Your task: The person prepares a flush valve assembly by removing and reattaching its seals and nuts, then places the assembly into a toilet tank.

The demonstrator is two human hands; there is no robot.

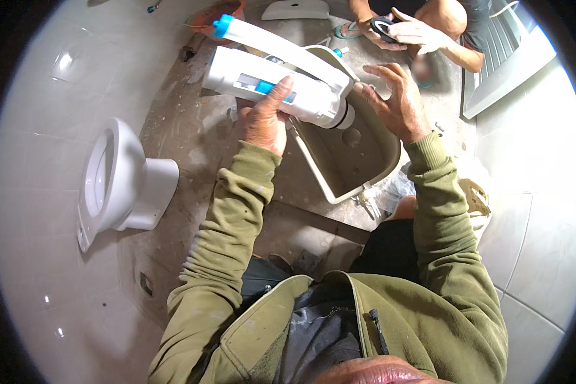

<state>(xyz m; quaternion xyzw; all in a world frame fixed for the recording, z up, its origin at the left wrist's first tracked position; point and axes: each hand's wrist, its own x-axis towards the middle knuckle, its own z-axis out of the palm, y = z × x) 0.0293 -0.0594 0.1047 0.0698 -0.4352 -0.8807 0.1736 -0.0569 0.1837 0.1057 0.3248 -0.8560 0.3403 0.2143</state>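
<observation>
My left hand is wrapped round a white plastic toilet flush valve, with its thumb lying over a blue inner part. The valve is tilted above the cistern, with its blue-capped tube toward the far left and its threaded end with a dark ring toward the right. Just right of that end, my right hand is raised with fingers apart and nothing visible in it. Below both hands, the toilet cistern stands with its open inside showing and a round hole in it.
A white toilet bowl stands on the left. At the far right, a co-worker's hands hold a black ring. A white cistern lid and a reddish basin lie at the back. A louvred door borders the right.
</observation>
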